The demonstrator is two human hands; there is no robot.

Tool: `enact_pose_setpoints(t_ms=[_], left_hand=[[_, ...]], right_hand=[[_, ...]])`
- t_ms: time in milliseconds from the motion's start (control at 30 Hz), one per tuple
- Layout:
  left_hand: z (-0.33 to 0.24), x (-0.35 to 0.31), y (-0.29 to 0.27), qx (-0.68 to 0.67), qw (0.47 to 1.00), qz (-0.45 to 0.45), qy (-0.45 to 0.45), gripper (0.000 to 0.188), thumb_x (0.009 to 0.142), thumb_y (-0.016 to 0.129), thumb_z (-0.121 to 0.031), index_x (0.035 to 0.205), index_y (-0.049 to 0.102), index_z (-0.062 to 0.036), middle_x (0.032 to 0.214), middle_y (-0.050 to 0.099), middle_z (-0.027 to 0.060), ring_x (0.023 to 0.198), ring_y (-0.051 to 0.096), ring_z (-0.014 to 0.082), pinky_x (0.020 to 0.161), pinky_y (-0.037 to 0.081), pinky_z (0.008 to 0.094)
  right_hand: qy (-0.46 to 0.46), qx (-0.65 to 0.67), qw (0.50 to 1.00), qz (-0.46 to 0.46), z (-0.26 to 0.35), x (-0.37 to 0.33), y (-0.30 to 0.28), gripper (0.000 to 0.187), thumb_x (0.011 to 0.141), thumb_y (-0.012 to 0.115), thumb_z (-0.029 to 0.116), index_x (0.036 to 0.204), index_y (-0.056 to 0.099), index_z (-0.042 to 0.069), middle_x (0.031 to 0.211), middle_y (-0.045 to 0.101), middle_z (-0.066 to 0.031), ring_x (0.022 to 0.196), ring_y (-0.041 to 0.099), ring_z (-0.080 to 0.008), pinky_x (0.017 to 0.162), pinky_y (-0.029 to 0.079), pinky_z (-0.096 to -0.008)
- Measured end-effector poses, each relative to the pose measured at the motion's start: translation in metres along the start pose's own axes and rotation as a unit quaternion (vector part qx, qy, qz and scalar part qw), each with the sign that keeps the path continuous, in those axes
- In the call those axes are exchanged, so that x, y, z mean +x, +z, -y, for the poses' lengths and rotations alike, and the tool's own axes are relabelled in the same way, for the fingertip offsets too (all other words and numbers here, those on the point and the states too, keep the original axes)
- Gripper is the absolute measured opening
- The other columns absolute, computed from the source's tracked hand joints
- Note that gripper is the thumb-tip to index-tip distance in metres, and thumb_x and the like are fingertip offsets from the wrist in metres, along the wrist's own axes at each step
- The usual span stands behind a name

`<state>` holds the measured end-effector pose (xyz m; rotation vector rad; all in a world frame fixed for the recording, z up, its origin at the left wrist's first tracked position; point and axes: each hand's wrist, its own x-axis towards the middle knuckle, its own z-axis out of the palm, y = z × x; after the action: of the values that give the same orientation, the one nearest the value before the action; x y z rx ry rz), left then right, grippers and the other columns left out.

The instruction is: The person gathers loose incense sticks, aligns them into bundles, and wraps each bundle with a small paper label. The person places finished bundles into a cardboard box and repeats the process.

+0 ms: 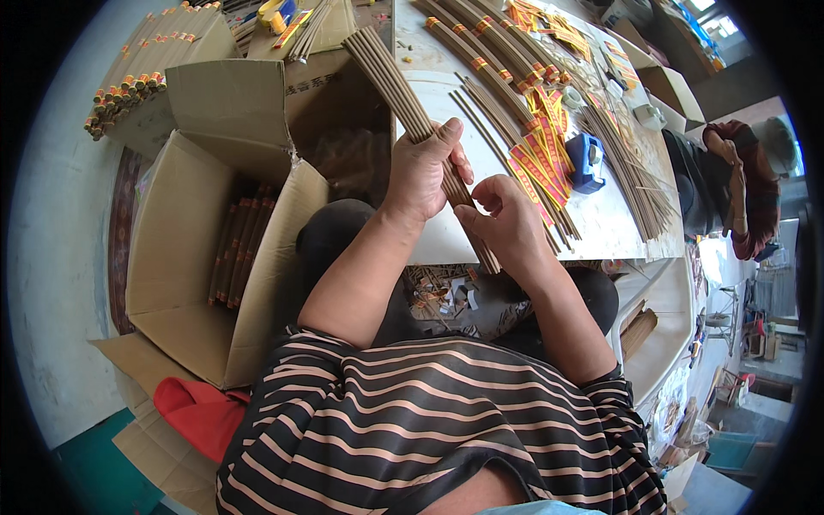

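A bundle of brown incense sticks [384, 75] slants over the near edge of the white table [425, 245]. My left hand [421, 170] is closed around its middle. Lower down, my right hand [508, 221] has its fingers curled and its thumb against the sticks; part of its grip is hidden. Just beyond my hands lie red and yellow paper labels [541, 154] and a few loose sticks [482, 112]. A blue tape dispenser [585, 161] stands right of the labels.
An open cardboard box [172, 257] at my left holds several wrapped bundles [243, 249]. Banded bundles [476, 56] lie at the table's far side, with loose sticks [631, 172] at the right. More bundles [159, 47] are stacked far left. Another person [730, 189] is at the right.
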<state>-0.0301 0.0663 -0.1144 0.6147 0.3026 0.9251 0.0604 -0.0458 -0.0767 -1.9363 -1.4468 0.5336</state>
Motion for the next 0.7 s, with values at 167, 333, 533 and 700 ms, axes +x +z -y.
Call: enact_pose_setpoints(t_ms=[167,333,533,700], left_hand=[[0.004,0.000,-0.001,0.009,1.000,0.017,0.011,0.029,0.082,0.066,-0.027,0.067,0.052,-0.0069,0.056,0.051,0.0044,0.048,0.054,0.0187,0.049,0.048,0.0320],[0.004,-0.001,0.001,0.008,1.000,0.007,0.011,0.028,0.082,0.066,-0.026,0.068,0.053,-0.0068,0.057,0.052,0.0047,0.049,0.054,0.0182,0.049,0.048,0.0315],[0.005,0.000,0.000,0.004,1.000,-0.011,0.006,0.026,0.081,0.068,-0.026,0.069,0.055,-0.0063,0.058,0.053,0.0048,0.049,0.055,0.0184,0.049,0.049,0.0314],[0.005,0.000,-0.001,0.001,1.000,-0.015,0.002,0.026,0.081,0.068,-0.026,0.070,0.055,-0.0061,0.058,0.053,0.0049,0.049,0.055,0.0187,0.049,0.049,0.0317]], right_hand=[[0.070,-0.004,0.996,0.052,0.005,0.006,-0.004,0.030,0.074,0.072,0.018,0.087,0.057,-0.004,0.071,0.058,-0.0073,0.065,0.054,-0.0124,0.060,0.044,-0.0267],[0.082,0.014,0.994,0.067,0.008,0.009,-0.007,0.028,0.075,0.071,0.017,0.085,0.057,-0.004,0.070,0.060,-0.0084,0.063,0.054,-0.0115,0.057,0.044,-0.0267],[0.084,0.024,0.992,0.090,0.006,0.012,-0.007,0.026,0.074,0.070,0.015,0.085,0.059,-0.005,0.071,0.061,-0.0090,0.065,0.056,-0.0117,0.059,0.045,-0.0266],[0.090,0.018,0.992,0.086,0.008,0.012,-0.007,0.026,0.074,0.071,0.018,0.083,0.060,-0.004,0.069,0.061,-0.0074,0.064,0.055,-0.0111,0.060,0.045,-0.0267]])
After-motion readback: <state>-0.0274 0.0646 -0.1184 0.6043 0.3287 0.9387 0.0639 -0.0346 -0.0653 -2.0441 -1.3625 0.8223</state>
